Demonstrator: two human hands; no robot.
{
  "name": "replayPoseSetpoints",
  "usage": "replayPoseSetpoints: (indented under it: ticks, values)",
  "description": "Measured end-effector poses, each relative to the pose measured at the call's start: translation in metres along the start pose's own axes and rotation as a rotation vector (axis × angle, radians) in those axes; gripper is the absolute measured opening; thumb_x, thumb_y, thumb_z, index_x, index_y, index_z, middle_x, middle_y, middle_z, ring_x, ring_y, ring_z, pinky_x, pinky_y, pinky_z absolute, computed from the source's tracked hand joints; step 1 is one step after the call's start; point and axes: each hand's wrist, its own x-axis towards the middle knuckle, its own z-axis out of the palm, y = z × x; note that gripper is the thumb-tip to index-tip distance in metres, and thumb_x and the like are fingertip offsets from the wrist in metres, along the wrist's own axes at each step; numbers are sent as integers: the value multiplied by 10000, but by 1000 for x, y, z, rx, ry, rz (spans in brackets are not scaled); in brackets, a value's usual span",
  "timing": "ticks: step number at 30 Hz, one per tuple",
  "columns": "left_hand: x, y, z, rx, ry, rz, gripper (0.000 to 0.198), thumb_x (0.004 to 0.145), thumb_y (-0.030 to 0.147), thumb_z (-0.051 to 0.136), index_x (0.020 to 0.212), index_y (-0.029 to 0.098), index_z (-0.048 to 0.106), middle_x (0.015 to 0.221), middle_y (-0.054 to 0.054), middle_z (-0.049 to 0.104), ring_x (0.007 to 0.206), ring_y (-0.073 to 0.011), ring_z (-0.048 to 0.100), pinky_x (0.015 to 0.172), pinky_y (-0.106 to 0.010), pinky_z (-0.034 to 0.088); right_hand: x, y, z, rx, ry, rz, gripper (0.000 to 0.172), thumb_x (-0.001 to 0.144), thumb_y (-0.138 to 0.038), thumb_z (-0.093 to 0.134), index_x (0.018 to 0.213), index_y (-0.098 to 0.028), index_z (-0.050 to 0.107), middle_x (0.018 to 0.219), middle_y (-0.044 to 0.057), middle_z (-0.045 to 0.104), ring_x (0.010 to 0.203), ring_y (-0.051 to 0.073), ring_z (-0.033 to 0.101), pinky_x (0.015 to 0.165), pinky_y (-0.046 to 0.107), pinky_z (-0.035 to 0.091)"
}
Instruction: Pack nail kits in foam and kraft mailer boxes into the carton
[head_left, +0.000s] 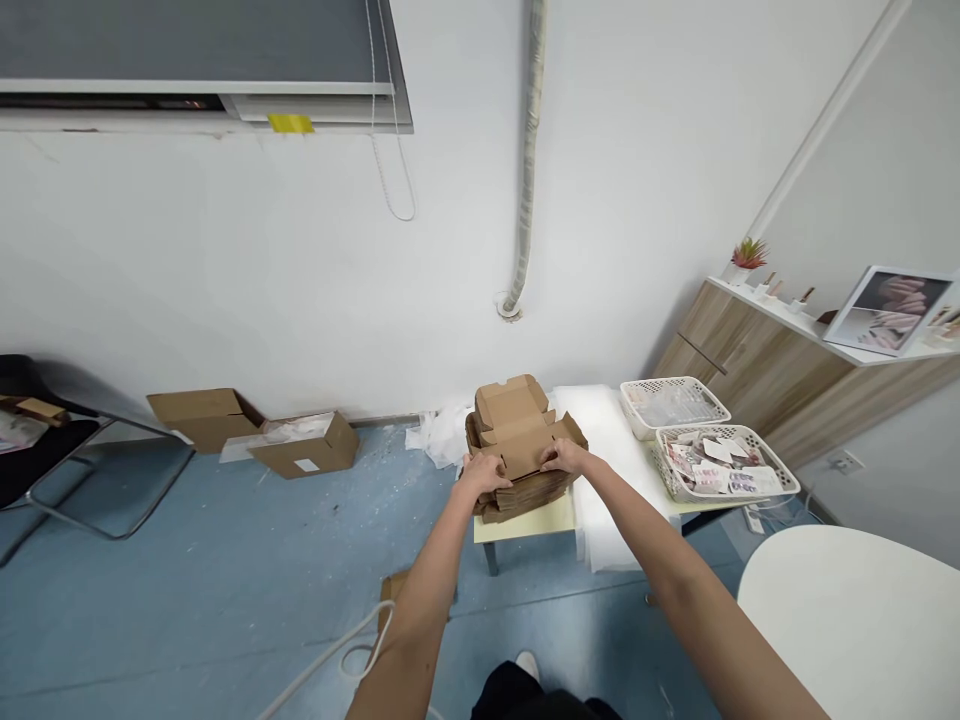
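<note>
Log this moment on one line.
left hand: at unfolded cardboard box, near-left side | right hand: on its right side | under: cardboard stack | beside: white sheets | support: yellow tabletop

Bright, even light; faint shadow on the wall (637,180) beside the cabinet (780,370); wide-angle stretching toward the edges.

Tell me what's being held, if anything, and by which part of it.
Apparently the top brown, unfolded cardboard box: left grip at its near left corner, right grip at its near right side, though their closure is unclear.
</note>
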Motion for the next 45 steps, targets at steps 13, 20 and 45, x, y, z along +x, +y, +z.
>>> replayPoseSetpoints:
  ticks: [13, 20, 45]
  values:
    - [1, 4, -8, 7, -20, -71, 454, 598, 583, 782, 840, 227, 635, 1027, -46, 677, 1077, -306, 564, 911, -395, 399, 7, -9, -9, 14, -22, 93, 136, 657, -343, 769, 735, -232, 755, 722, -21, 724, 756, 160, 662, 663, 228, 494]
    - [-7, 14, -2, 62, 143, 94, 111, 755, 311, 719, 780, 223, 656, 1034, -66, 632, 1121, -301, 528, 1056, -557, 280, -1, -27, 4, -378, 126, -45, 130, 666, -97, 684, 733, -208, 696, 906, 50, 718, 917, 215, 646, 797, 273, 475]
    - [-56, 414, 140, -13, 202, 1072, 494, 909, 65, 352, 1345, 191, 549, 1392, -84, 563, 1329, -213, 479, 1150, -418, 343, -501, 99, -4, -561, 900, 532, 508, 895, -22, 346, 1311, -199, 579, 1328, 109, 608, 1253, 247, 527, 1099, 451, 362]
